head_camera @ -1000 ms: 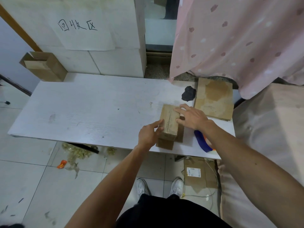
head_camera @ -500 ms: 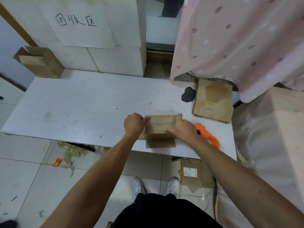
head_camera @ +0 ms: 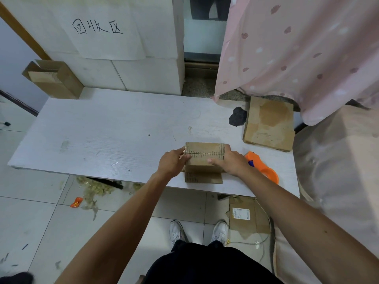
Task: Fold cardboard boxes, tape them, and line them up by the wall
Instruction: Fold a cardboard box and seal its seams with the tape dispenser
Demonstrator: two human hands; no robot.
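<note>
Left hand (head_camera: 171, 163) and right hand (head_camera: 230, 162) grip opposite ends of the box (head_camera: 205, 149) standing on the counter (head_camera: 102, 136).

Person wore black clothing (head_camera: 207, 265) at the waist and white sneakers (head_camera: 176, 232); both forearms (head_camera: 123, 218) were bare to the frame edge.

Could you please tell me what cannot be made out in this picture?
Head view.
Ends of the cardboard box: covered by the left hand and right hand.
Part of the orange tape dispenser: behind the right hand.
Label on the floor carton: too small to read.
</note>
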